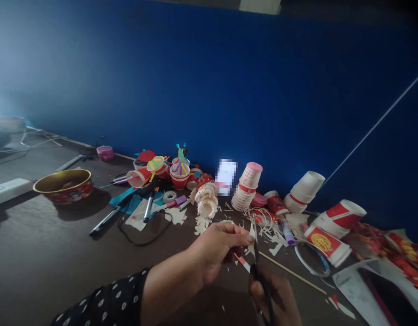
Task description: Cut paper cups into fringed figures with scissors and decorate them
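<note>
My left hand (217, 249) is closed, its thumb and fingers pinching a small white paper piece (251, 244). Black-handled scissors (256, 265) are in my right hand (277, 294), low in the view. Their blades point up and away from me, beside the paper at my left fingertips. Part of my right hand is cut off by the bottom edge. White paper scraps (275, 240) lie just beyond both hands, and a thin wooden stick (290, 270) lies to the right.
Stacked paper cups (248, 188) stand behind the hands, near a blue wall. Decorated cups (179, 174), a marker (149, 207) and a gold-rimmed bowl (64, 190) are at the left. More cups (341, 217), a tape roll (312, 259) and a dark phone (388, 294) lie right.
</note>
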Demonstrator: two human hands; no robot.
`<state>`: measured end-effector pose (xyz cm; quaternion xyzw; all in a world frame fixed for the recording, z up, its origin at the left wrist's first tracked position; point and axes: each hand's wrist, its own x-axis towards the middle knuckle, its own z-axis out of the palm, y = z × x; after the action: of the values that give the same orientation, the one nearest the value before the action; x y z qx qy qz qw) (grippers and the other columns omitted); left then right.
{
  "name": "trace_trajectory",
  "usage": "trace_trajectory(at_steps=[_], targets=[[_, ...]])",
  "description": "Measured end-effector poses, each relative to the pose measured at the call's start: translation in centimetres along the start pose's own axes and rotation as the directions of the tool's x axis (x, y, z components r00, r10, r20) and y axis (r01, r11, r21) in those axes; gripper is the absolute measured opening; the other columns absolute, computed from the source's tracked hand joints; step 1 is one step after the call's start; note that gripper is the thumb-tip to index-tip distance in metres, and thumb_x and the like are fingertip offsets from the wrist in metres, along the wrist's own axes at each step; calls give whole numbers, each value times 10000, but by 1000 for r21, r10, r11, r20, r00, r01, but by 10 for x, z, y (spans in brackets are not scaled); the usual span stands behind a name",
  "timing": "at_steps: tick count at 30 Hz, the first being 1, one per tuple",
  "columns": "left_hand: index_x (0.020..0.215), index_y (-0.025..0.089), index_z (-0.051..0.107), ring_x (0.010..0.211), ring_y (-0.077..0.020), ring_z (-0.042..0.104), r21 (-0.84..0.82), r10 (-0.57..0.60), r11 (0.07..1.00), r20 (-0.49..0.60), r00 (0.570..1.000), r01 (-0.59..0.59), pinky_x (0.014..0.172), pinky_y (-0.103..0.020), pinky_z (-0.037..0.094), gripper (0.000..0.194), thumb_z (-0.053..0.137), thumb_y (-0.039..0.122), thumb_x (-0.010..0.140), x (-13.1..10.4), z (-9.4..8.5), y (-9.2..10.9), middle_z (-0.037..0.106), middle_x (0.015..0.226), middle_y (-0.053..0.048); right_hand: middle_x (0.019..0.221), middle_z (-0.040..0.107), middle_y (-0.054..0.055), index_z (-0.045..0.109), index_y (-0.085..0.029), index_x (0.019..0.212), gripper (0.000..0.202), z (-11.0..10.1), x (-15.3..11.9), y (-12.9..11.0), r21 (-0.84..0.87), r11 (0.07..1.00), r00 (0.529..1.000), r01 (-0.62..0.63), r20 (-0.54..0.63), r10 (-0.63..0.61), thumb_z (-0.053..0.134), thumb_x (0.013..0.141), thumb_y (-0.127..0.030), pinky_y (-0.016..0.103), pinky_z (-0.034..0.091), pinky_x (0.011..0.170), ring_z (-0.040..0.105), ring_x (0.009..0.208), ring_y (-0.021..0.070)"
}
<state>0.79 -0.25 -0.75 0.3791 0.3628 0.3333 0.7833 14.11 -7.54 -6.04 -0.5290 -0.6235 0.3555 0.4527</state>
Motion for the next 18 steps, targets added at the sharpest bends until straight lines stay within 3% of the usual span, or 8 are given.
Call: trace_trajectory(at_steps=[7, 18], targets=[[580, 124, 563, 404, -42, 400, -39, -9, 999, 23, 1000, 10, 444, -192, 246, 156, 691, 207, 552, -3, 2, 1, 489, 459, 43, 474, 284, -49, 392, -183, 544, 514, 4, -3, 8, 48, 998, 999, -30, 39, 28, 397, 705, -671, 234, 175, 415, 236, 448, 86], [562, 123, 560, 413, -45, 397, -54, 0, 999, 5, 1000, 0, 455, -194, 266, 165, 699, 208, 538, -6, 4, 4, 486, 454, 40, 473, 315, -38, 418, -174, 535, 498, 4, -3, 8, 18, 1000, 1000, -11, 9, 11, 413, 723, -636, 225, 214, 411, 269, 446, 88]])
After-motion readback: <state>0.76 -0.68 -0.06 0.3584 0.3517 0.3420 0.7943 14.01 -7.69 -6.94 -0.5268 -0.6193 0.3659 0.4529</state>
